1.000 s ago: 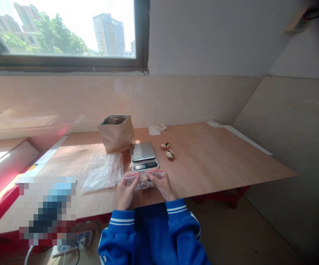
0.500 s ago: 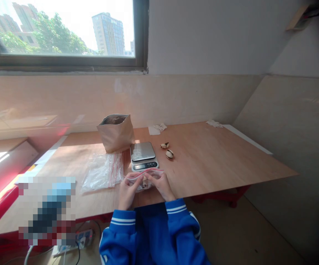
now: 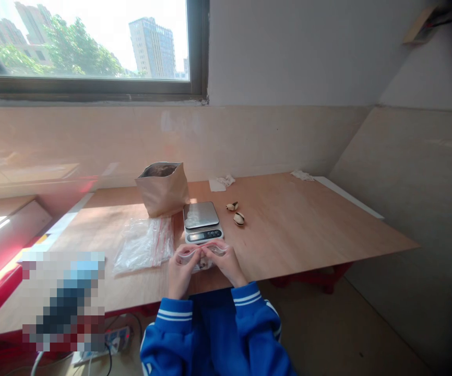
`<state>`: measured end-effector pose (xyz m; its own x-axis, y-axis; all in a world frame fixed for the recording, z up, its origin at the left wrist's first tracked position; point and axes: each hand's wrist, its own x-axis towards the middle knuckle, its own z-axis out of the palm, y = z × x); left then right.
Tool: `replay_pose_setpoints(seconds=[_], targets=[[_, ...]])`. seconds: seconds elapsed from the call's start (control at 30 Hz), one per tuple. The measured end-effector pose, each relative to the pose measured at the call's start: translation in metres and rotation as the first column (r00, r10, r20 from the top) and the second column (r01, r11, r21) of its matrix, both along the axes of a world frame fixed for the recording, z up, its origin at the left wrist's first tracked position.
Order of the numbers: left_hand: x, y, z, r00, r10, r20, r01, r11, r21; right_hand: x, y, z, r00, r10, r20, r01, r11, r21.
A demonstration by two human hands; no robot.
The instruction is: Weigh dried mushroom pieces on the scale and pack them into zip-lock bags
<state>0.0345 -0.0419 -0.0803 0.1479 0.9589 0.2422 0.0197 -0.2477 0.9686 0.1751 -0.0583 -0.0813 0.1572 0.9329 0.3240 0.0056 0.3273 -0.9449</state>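
Small zip bag [image 3: 200,251] sits at the near edge of the table [image 3: 308,230], just at 6 o'clock of the scale [image 3: 201,215], held up between both hands. Its long axis runs 9 to 3 o'clock, w/ the red zip strip along the top edge and the mouth facing up. Pale lumpy contents show thru the plastic in the lower part; can't tell what they are.

Left hand [image 3: 180,269] pinches the strip from the 9 o'clock side, right hand [image 3: 226,262] from the 3 o'clock side, and the fingertips nearly meet at the middle. Both wrists are in blue sleeves w/ white cuff stripes.

Writing: the scale's display strip faces the person, but the digits are too small to read. The brown paper bag [image 3: 162,190] at 11 o'clock of the scale stands upright, top open, w/ no readable print on the side in view.

A pile of clear zip bags [image 3: 143,245] w/ red strips lies flat at 9 o'clock of the hands. Two split nuts [image 3: 232,206] [image 3: 239,219] lie at 2 o'clock of the scale, near each other. A crumpled tissue [image 3: 222,183] lies farther back.
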Motion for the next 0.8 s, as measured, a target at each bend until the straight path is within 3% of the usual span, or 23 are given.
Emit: replay_pose_setpoints(seconds=[0.33, 0.43, 0.57, 0.67, 0.8], targets=[[0.002, -0.003, 0.005, 0.990, 0.138, 0.008, -0.138, 0.989, -0.045, -0.014, 0.003, -0.006, 0.971, -0.227, 0.075, 0.225, 0.974, 0.033], [0.001, -0.003, 0.010, 0.979, 0.200, 0.033, -0.197, 0.978, -0.072, -0.015, 0.004, -0.003, 0.977, -0.209, 0.043, 0.208, 0.978, 0.028], [-0.002, -0.003, 0.011, 0.971, 0.198, 0.131, -0.174, 0.968, -0.178, -0.010, 0.001, 0.001, 0.996, -0.087, -0.032, 0.086, 0.996, -0.036], [-0.008, -0.001, 0.002, 0.966, 0.189, 0.178, -0.131, 0.948, -0.291, -0.002, -0.003, 0.001, 0.992, 0.021, -0.125, -0.036, 0.993, -0.116], [-0.014, 0.004, -0.012, 0.957, 0.131, 0.258, -0.037, 0.940, -0.339, 0.009, -0.005, -0.003, 0.989, 0.005, -0.145, -0.030, 0.985, -0.168]])
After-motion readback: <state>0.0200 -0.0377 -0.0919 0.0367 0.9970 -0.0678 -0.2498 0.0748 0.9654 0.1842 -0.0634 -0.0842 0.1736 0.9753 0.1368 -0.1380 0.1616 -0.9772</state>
